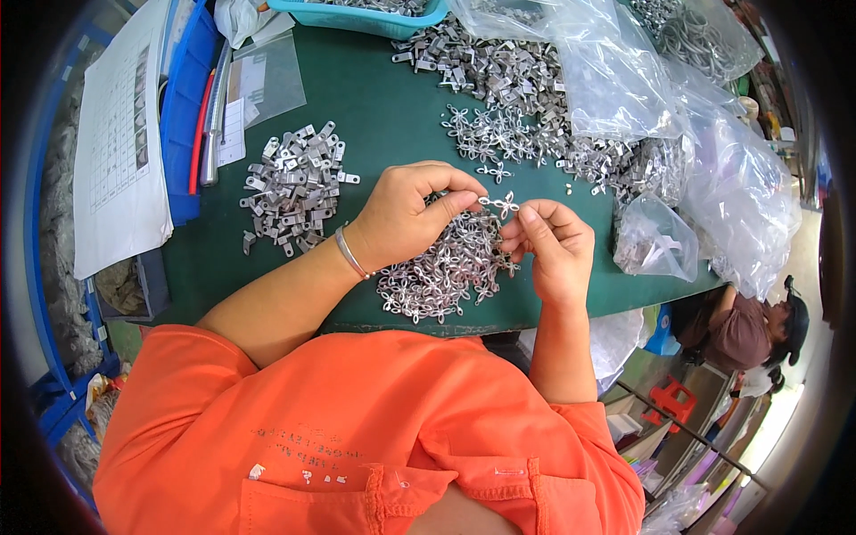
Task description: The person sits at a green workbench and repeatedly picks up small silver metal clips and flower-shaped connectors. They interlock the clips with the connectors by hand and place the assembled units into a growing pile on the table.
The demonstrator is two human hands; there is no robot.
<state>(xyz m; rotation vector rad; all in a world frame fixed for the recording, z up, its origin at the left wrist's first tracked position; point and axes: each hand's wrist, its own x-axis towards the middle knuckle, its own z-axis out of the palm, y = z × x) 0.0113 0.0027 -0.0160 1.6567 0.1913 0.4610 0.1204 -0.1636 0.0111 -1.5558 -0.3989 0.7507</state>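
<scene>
Between the fingertips of both hands is a small silver flower-shaped metal link. My left hand, with a bangle at the wrist, pinches its left end between thumb and index finger. On the other side, my right hand has thumb and fingers closed on its right edge. Directly below lies a pile of similar looped metal links on the green table. Farther off, a smaller group of the links touches a large heap of grey metal brackets.
Bent metal brackets form a pile left of my left hand. A turquoise basket stands at the far edge. Clear plastic bags cover the right side. A blue tray and printed sheet are left. Another person is beyond the right.
</scene>
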